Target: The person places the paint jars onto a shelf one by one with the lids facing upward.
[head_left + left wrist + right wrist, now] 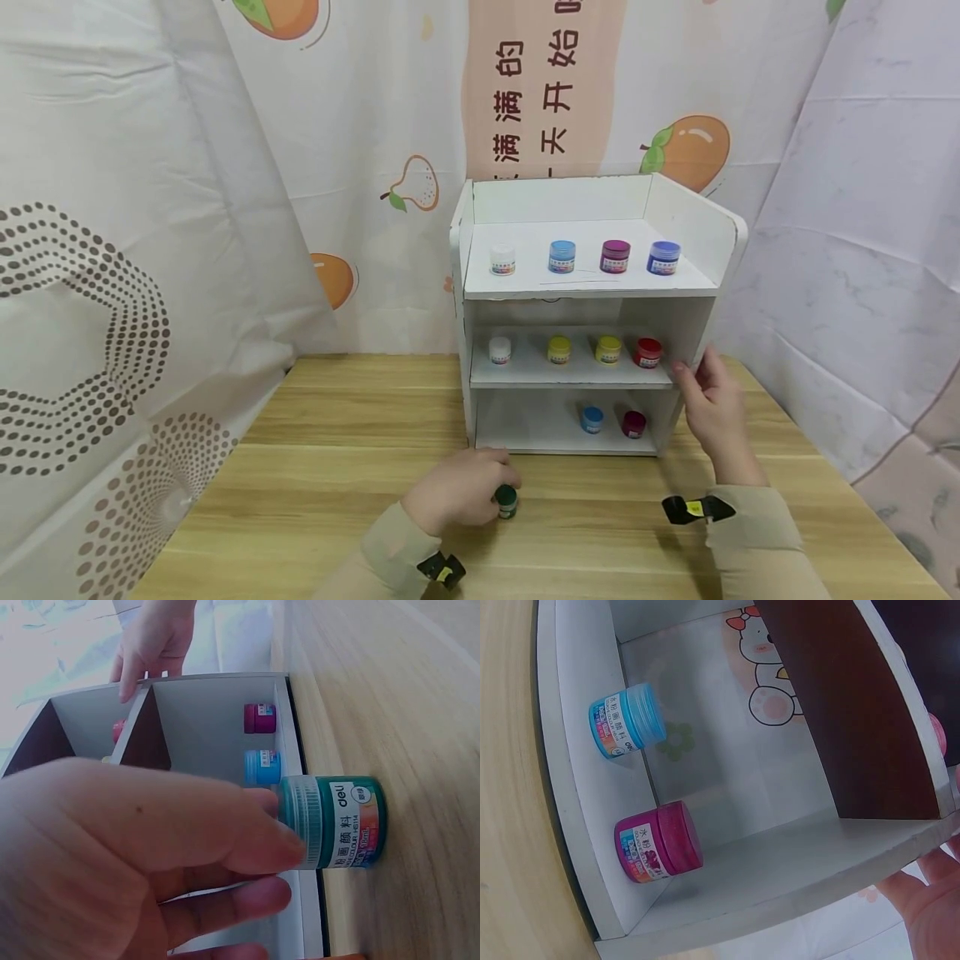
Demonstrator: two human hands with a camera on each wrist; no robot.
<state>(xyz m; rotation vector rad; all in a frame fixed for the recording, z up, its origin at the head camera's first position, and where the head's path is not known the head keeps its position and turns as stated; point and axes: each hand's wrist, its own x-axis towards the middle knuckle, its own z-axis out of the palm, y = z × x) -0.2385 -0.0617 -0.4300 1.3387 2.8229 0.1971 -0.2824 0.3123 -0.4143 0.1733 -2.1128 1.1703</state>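
My left hand (467, 489) pinches a small dark green paint jar (506, 501) by its lid, in front of the white shelf (570, 380). In the left wrist view the jar (337, 822) is at the wooden tabletop, with its label showing. My right hand (712, 406) grips the right side panel of the shelf, thumb at the front edge and fingers on the outside. The bottom tier holds a light blue jar (626, 720) and a magenta jar (658, 841), both near its right end.
Several paint jars stand on the middle tier, among them a yellow jar (558, 350) and a red jar (647, 352). On the top tier are a white jar (502, 260), a blue jar (663, 258) and others. A printed curtain (390, 108) hangs behind the wooden table (330, 433).
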